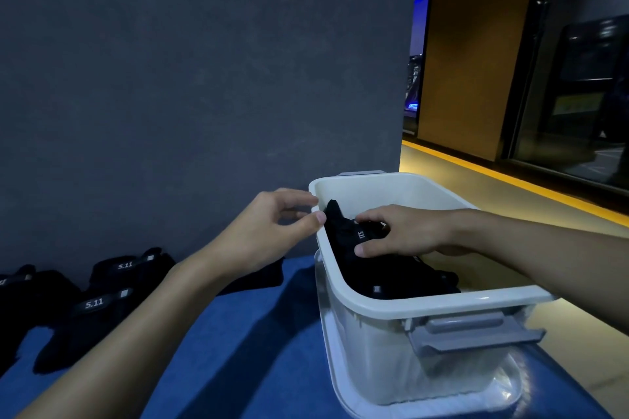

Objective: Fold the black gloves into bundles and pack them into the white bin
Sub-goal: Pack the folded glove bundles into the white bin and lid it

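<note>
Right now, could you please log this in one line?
right hand grips glove bundle inside white bin | left hand at bin rim, grip unclear | loose gloves on table
</note>
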The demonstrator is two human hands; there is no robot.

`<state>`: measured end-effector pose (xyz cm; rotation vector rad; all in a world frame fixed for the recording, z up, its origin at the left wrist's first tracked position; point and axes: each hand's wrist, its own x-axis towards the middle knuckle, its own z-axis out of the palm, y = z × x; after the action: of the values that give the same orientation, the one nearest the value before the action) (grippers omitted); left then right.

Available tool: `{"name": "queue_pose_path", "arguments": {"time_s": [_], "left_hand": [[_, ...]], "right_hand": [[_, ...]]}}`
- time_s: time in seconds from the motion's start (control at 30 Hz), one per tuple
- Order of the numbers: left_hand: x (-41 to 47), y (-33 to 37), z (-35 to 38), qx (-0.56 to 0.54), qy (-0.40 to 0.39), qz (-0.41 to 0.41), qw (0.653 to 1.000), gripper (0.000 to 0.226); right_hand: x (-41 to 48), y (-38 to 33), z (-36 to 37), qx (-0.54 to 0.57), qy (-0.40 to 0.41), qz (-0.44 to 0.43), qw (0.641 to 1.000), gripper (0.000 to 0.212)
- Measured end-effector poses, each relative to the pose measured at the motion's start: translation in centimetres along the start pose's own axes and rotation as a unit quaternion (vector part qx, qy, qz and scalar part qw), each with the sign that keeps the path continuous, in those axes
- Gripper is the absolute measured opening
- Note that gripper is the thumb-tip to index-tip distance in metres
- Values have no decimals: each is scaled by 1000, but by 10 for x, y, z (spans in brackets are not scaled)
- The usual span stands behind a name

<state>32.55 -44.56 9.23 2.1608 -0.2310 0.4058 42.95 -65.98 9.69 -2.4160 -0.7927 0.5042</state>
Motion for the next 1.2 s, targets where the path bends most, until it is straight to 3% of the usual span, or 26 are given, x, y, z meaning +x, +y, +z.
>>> {"name": "queue_pose_path", "arguments": {"time_s": [0.17,0.27,0.57,0.9,1.07,1.2], "left_hand": [[-2,6,-3,15,4,-5,1000,32],[-9,14,-8,18,9,-1,1000,19],[-62,11,-62,65,98,-34,992,14],[-156,-54,-121,146,185,-140,962,6],[-187,-82,-138,224,194,-185,937,16],[-204,-101,-141,270,122,-230,927,39]], "right_hand": [[-8,-10,-5,-14,33,-15,999,71],[-14,-19,-12,-31,54,-29,998,72],[-28,-85,-1,-47,119,-102,987,48],[-11,-188,89,-18,63,-212,975,33],[14,-205,156,37,37,-194,980,22],[40,-196,198,56,10,-147,988,38]]}}
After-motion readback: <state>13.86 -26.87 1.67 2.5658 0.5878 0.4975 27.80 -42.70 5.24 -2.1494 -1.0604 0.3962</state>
